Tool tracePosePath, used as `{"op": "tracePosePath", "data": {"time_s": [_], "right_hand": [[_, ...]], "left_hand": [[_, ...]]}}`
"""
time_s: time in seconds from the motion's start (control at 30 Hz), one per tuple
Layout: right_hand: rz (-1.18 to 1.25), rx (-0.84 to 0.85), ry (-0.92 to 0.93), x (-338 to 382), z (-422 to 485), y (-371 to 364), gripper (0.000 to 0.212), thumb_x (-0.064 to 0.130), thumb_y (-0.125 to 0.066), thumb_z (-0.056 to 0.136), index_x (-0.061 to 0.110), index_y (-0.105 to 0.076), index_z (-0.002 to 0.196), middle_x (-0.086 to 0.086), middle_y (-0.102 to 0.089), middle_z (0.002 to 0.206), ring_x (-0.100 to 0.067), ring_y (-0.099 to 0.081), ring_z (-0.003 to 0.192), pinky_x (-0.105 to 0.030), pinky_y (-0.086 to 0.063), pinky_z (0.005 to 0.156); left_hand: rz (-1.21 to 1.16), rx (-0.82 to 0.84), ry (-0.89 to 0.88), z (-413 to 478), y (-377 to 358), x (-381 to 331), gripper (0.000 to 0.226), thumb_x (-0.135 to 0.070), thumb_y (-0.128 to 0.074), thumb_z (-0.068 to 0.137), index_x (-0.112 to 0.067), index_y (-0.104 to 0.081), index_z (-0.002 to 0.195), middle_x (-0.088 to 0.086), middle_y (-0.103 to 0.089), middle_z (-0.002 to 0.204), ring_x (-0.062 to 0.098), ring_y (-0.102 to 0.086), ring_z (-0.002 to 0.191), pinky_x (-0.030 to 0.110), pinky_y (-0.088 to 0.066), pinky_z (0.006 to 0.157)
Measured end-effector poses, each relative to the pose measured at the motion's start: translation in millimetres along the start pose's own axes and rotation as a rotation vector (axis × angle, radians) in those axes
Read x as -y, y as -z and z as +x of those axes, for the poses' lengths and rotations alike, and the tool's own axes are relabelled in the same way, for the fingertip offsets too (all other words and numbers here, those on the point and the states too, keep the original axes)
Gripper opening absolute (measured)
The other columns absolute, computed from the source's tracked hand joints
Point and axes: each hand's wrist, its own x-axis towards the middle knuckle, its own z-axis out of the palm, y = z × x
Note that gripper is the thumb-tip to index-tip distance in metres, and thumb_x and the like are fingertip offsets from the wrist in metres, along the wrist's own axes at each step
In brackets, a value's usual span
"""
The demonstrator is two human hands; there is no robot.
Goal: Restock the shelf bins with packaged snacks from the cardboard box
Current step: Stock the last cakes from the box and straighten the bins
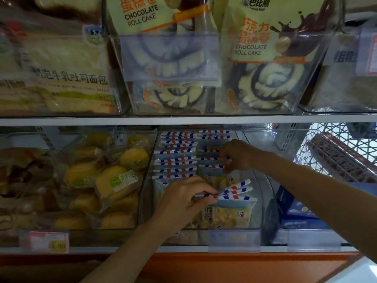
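A: Progress?

B: Middle bin (263, 201) on the lower shelf looks mostly full. Two rows of striped-top packs (175, 158) stand front to back. Left row runs right to the back, right row has a looser front. I judge it near done for this bin. The box isn't in view, so what's left there, cannot tell.

A: Hands?

B: Left hand (183, 199) at the bin's front, fingers pinched shut on the striped seals of front packs (230, 213), about three fanned out. Right hand (236, 156) deeper in the bin, right row, fingertips closed on a pack's striped edge.

A: Orientation?

B: Packs stand on edge, sealed strip up, printed face toward the bin's front. Strip's long axis runs across the bin, left to right. The fanned seals tilt up to the right.

A: Neighbours?

B: Left of the bin, yellow buns (114, 180) piled loose. Right of the bin, blue boxes (295, 211). Above it, roll cakes (267, 64).

A: Left to do?

B: Likely seat the front packs upright.
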Motion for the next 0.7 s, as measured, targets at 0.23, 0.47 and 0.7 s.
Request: {"op": "tracePosePath", "data": {"time_s": [0.23, 0.47, 0.7], "right_hand": [[0.209, 0.069, 0.067, -4.1, -8.3, 10.9, 0.018, 0.019, -0.074, 0.081, 0.01, -0.07, 0.096, -0.001, -0.064, 0.091, -0.011, -0.056, 0.082, -0.023, -0.044, 0.074], [0.128, 0.004, -0.005, 6.0, -0.2, 6.6, 0.033, 0.022, -0.075, 0.08, 0.009, -0.063, 0.108, 0.004, -0.06, 0.094, -0.017, -0.056, 0.085, -0.022, -0.043, 0.072], [0.26, -0.099, -0.033, -10.0, -7.1, 42.8, 0.007, 0.019, -0.07, 0.084, 0.018, -0.066, 0.079, 0.003, -0.06, 0.079, -0.014, -0.055, 0.078, -0.025, -0.041, 0.068]], "left_hand": [[-0.011, -0.009, 0.007, 0.1, 0.0, 3.3, 0.015, -0.024, -0.069, 0.086, -0.021, -0.073, 0.1, -0.011, -0.067, 0.092, -0.001, -0.062, 0.086, 0.009, -0.048, 0.065], [0.056, -0.074, 0.015, 3.0, -2.9, 4.6, 0.012, -0.022, -0.07, 0.085, -0.023, -0.073, 0.097, -0.02, -0.06, 0.09, -0.003, -0.06, 0.086, 0.013, -0.05, 0.069], [0.135, -0.151, 0.025, 36.3, 8.2, -2.7, 0.01, -0.023, -0.068, 0.085, -0.024, -0.072, 0.094, -0.016, -0.062, 0.09, 0.001, -0.059, 0.084, 0.02, -0.051, 0.072]]}}
